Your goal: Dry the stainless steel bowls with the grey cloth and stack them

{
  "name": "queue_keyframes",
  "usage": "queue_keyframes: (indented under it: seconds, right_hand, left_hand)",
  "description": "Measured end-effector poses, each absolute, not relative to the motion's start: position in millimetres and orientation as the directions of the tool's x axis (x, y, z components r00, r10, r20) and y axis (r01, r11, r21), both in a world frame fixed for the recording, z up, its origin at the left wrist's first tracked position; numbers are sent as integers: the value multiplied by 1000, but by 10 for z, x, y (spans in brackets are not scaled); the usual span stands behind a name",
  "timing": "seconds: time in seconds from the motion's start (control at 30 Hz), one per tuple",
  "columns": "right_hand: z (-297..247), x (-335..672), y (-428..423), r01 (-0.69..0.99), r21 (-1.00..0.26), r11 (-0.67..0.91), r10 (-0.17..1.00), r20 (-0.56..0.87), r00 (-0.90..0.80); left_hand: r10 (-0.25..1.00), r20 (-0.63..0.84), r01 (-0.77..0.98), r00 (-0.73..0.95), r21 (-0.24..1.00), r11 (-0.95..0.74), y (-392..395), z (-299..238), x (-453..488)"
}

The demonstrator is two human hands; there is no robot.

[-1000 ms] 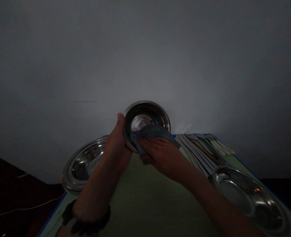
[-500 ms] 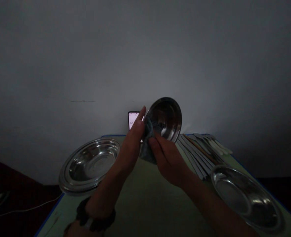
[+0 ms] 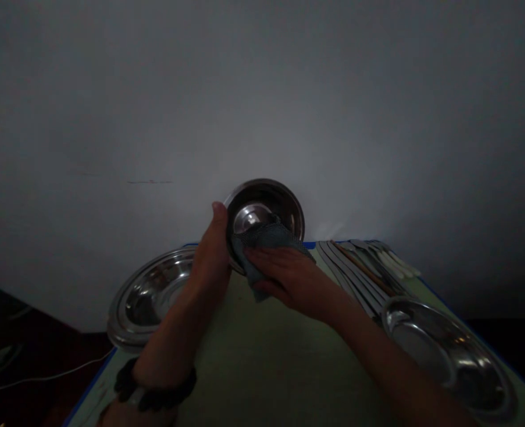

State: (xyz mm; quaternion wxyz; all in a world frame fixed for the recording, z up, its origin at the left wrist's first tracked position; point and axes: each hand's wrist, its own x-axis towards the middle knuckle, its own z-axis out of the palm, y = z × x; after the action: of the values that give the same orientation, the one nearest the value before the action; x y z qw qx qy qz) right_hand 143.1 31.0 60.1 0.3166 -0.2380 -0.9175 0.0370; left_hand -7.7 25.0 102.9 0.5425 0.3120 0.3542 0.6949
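My left hand (image 3: 211, 252) grips the left rim of a small steel bowl (image 3: 284, 204), held up above the table with its hollow tilted towards me. My right hand (image 3: 289, 276) presses a grey-blue checked cloth (image 3: 264, 237) into the bowl's lower inside, fingers laid flat over the cloth. A dark beaded band sits on my left wrist.
A wide steel plate (image 3: 149, 296) lies at the table's left edge and another steel plate (image 3: 449, 350) at the right. A row of cutlery (image 3: 364, 270) lies between the bowl and the right plate. The table top (image 3: 262, 362) is pale green with a blue edge. A white cable (image 3: 44, 373) trails at lower left.
The bowl has turned back from facing right to facing me and shifted left. It now hides the lit phone seen behind it half a second ago. The cloth moved back inside the bowl.
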Motion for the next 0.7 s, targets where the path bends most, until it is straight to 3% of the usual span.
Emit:
queue_keyframes:
  seconds: [0.17, 0.47, 0.7]
  right_hand:
    - [667, 1479, 272, 472, -163, 866, 483, 516, -708]
    - [640, 1295, 155, 465, -320, 825, 562, 547, -621]
    - [647, 1391, 243, 464, -110, 879, 439, 565, -698]
  left_hand:
    - [944, 33, -340, -327, 928, -151, 238, 1101, -49]
    - [925, -142, -250, -351, 967, 54, 191, 939, 136]
    - [966, -47, -320, -256, 947, -38, 229, 1109, -93]
